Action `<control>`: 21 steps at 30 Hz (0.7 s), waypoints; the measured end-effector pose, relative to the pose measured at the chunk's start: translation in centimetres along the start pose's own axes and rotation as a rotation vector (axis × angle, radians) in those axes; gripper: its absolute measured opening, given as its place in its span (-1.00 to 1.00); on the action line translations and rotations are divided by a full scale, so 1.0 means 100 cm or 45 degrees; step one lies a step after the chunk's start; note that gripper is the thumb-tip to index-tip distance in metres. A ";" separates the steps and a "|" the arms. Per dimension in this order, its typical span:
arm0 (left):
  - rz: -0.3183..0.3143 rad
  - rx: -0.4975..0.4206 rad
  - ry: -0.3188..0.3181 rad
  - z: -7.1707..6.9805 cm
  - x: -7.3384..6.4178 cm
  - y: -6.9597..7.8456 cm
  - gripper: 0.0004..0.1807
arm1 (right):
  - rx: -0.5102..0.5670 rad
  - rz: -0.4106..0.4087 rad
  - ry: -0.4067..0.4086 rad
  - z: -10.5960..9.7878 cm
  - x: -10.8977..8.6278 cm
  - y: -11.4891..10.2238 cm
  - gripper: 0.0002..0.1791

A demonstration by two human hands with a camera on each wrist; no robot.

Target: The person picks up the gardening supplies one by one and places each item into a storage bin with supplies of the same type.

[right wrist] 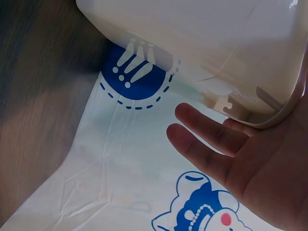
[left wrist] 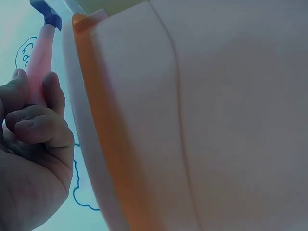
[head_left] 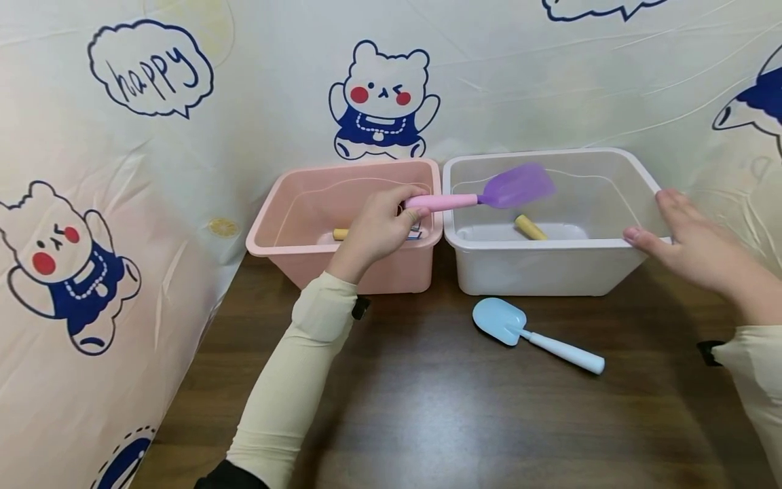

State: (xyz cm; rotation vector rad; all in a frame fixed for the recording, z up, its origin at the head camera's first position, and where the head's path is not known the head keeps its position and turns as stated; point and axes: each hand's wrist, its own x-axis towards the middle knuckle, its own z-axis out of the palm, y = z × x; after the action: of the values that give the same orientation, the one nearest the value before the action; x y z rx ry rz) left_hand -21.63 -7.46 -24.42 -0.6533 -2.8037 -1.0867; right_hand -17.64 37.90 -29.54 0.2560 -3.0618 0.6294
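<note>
My left hand (head_left: 380, 225) holds a toy shovel by its pink handle (head_left: 441, 202), between thumb and fingers. The shovel's purple blade (head_left: 519, 185) points right, above the white bin (head_left: 531, 272). In the left wrist view my fingertips (left wrist: 54, 91) curl round the handle. Under that hand stands the pink bin (head_left: 360, 265). My right hand (head_left: 702, 248) rests on the white bin's right end, thumb on the rim. Two of its fingers (right wrist: 202, 147) stretch out straight beneath the rim in the right wrist view. Inside the white bin lies a yellow cylinder (head_left: 530, 227).
On the brown table (head_left: 427, 407), in front of the white bin, lies a light blue toy shovel (head_left: 565, 352). Another yellow piece (head_left: 339, 234) is in the pink bin, partly hidden by my left hand. A printed cloth (head_left: 263, 81) hangs behind both bins, which stand side by side.
</note>
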 end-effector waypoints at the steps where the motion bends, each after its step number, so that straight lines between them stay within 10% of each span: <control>1: -0.001 -0.001 -0.007 0.000 0.002 0.001 -0.64 | -0.003 0.001 0.002 0.000 0.000 -0.001 0.00; 21: -0.058 -0.086 -0.132 0.018 0.038 0.028 -0.66 | 0.039 0.011 -0.008 -0.001 -0.002 -0.003 -0.01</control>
State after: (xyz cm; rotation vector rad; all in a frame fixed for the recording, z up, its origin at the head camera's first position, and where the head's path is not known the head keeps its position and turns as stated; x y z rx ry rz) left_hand -23.72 -3.01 -23.24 -0.6737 -2.8934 -1.1934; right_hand -17.43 37.66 -29.34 0.2453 -3.0631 0.6774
